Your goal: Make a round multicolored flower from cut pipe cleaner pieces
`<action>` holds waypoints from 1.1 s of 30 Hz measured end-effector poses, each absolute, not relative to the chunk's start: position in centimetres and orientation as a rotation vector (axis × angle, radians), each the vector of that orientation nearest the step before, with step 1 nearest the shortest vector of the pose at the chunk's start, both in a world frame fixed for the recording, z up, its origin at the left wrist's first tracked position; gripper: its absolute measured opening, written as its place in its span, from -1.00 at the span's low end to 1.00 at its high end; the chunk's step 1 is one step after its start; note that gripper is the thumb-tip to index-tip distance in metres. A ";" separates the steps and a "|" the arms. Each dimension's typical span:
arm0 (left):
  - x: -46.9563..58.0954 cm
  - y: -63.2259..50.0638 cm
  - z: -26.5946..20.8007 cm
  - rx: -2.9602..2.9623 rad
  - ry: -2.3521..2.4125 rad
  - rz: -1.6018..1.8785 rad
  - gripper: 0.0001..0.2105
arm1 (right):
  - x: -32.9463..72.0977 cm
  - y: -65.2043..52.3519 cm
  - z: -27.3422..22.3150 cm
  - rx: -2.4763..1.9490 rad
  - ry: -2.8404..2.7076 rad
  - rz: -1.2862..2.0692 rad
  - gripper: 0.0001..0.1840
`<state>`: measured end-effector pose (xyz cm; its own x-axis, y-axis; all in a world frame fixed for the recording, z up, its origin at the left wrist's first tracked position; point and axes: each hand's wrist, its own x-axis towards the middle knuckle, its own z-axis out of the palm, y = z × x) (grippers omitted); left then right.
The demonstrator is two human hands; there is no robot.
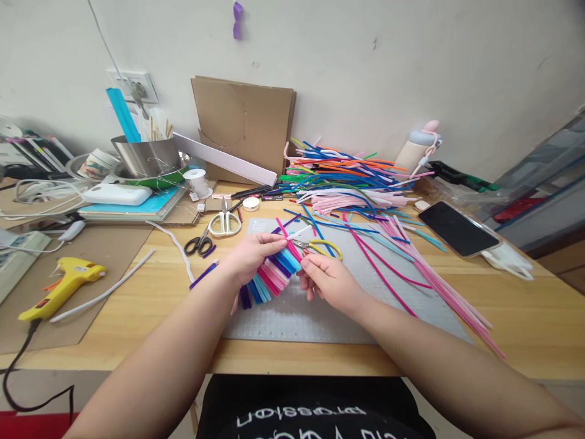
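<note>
A row of short pipe cleaners (pixel 277 272) in purple, blue, pink and white hangs side by side above the grey cutting mat (pixel 274 326). My left hand (pixel 258 253) grips the row at its upper left, thumb on top, and a white piece (pixel 299 233) and a pink piece stick up beside the thumb. At the row's right end, my right hand (pixel 324 277) has its thumb and fingertips pinched together against the pieces; exactly what lies between them is hidden. Just behind my right hand are yellow-handled pliers or cutters (pixel 326 247), lying on the mat.
A large heap of coloured pipe cleaners (pixel 347 177) stands at the back, with long pink ones (pixel 439 292) to the right. White scissors (pixel 225 221), black scissors (pixel 198 244) and a yellow glue gun (pixel 64 289) lie leftward. A phone (pixel 457 228) rests at the right.
</note>
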<state>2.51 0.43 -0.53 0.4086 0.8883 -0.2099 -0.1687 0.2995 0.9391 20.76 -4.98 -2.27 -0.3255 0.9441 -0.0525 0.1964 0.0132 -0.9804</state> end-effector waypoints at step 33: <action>4.1 -0.7 -0.2 1.281 0.955 1.112 -0.75 | 20.5 -4.7 -2.9 -1.161 -1.552 1.450 -0.61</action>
<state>4.10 -0.72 -0.15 0.2247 0.9727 0.0572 -0.0898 -0.0378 0.9952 20.51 -4.74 -2.87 -0.3477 0.9342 -0.0797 0.1429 -0.0312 -0.9892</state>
